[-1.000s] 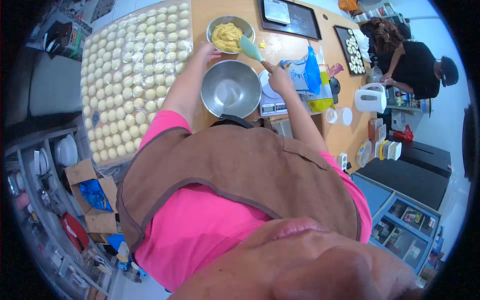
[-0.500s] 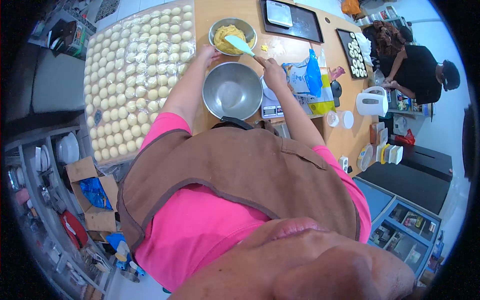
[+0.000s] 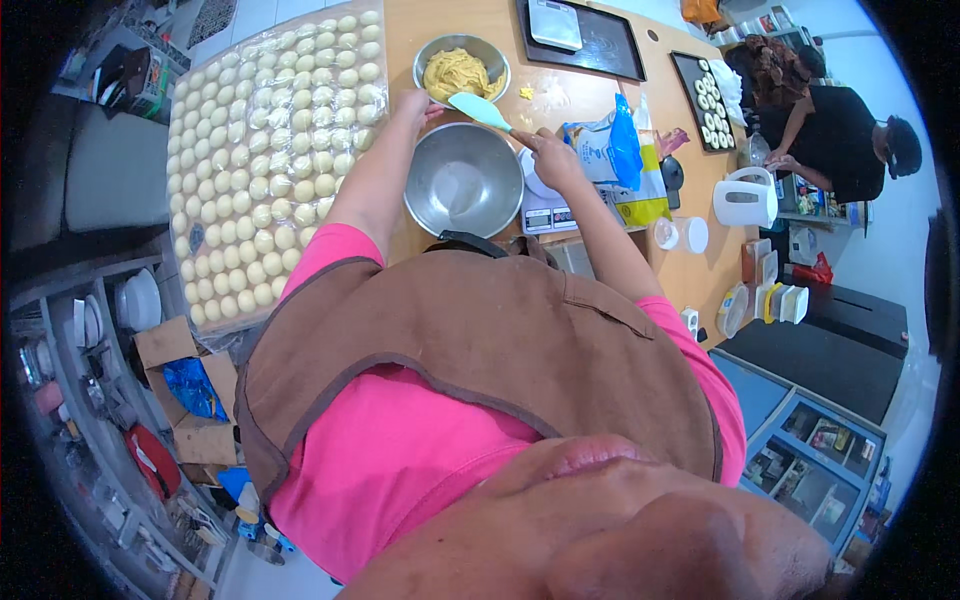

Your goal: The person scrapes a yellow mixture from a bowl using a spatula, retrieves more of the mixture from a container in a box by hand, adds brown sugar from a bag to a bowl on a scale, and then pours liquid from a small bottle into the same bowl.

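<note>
My right hand (image 3: 552, 158) is closed on the handle of a mint-green spatula (image 3: 480, 110). The spatula's blade lies over the near rim of a small metal bowl (image 3: 420, 62), which holds a thick yellow mixture (image 3: 462, 73). At that bowl's near left side is my left hand (image 3: 415, 106), its fingers reaching to the rim; whether they grip it is hard to see. A larger metal bowl (image 3: 463, 180) stands nearer to me, with nothing but a faint smear at its bottom. Right beside it is a white kitchen scale (image 3: 549, 214), partly under my right forearm.
Many pale dough balls (image 3: 240, 200) lie in rows under clear plastic at left. A blue-and-white bag (image 3: 605, 150), a white jug (image 3: 745, 200) and a tray of ring-shaped dough (image 3: 703, 103) are at right. Another person (image 3: 840, 140) works beyond. A dark tray (image 3: 605, 45) lies at the back.
The spatula has moved from over the yellow mixture toward me, down to the small bowl's near rim. My right hand has come slightly nearer with it. My left hand stays by the bowl.
</note>
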`<state>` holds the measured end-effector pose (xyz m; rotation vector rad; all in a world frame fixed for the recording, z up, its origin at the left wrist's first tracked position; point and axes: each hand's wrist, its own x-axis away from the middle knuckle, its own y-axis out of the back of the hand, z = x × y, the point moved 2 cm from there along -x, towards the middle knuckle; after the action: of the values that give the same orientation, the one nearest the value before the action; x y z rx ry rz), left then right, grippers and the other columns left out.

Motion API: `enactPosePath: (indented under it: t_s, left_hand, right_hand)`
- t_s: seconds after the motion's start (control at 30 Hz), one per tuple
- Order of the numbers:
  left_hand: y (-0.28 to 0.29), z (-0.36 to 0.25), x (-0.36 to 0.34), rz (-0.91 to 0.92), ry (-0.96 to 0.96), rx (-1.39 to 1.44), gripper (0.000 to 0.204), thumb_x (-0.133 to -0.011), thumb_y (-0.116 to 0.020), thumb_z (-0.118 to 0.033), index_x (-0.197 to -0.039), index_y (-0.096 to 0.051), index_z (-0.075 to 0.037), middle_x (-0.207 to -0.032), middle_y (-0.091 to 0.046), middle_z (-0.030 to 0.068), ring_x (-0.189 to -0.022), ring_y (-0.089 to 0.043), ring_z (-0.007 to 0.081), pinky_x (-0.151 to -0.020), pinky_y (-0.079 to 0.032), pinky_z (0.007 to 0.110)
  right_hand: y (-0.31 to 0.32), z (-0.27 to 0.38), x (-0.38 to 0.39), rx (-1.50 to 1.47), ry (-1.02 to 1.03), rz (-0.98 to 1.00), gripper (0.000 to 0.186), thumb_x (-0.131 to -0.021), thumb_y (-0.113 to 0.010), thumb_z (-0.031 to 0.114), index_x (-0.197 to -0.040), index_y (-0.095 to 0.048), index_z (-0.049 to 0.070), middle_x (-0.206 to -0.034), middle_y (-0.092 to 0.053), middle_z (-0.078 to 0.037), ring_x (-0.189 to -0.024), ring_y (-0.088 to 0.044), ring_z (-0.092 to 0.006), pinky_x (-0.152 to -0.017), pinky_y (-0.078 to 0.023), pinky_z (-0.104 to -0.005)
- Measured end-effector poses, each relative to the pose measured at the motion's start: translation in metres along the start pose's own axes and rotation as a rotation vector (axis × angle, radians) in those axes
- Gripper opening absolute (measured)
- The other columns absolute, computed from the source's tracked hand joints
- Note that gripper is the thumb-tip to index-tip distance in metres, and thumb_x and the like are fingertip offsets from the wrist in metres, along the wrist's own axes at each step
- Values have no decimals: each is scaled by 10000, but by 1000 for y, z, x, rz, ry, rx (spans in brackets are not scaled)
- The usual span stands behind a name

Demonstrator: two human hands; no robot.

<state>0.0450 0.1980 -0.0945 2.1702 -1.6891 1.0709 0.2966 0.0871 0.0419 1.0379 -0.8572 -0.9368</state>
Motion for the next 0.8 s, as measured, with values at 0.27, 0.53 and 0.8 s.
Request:
enactPosePath:
  t_s: [0.27, 0.53, 0.8]
  left_hand:
    - [7, 5, -6, 24, 14, 1, 218, -847, -363, -68, -1026, -474, -7, -908, -580, 130, -727, -595, 210, -680, -528, 370]
    - [12, 9, 4, 19, -24, -46, 259, -888, -476, -249, -1078, -449, -75, -935, -560, 62, -814, -566, 188, -699, -495, 351]
    - [8, 9, 8, 32, -95, -159, 133, -861, -496, -74, -979, -456, -29, -861, -562, 92, -711, -579, 163, -551, -499, 296]
  right_hand:
    - [31, -9, 21, -52, 19, 72, 499, -740, -504, 26, -1201, -519, 217, -999, -544, -134, -924, -548, -296, -806, -444, -382]
    - [5, -33, 6, -1138, -334, 107, 402, -822, -477, 65, -1220, -419, 51, -883, -575, -91, -535, -508, -88, -392, -397, -201]
    - [-50, -27, -30, -1224, -376, 25, 344, -805, -497, 79, -1141, -427, 61, -872, -576, -104, -495, -486, -110, -368, -379, -214]
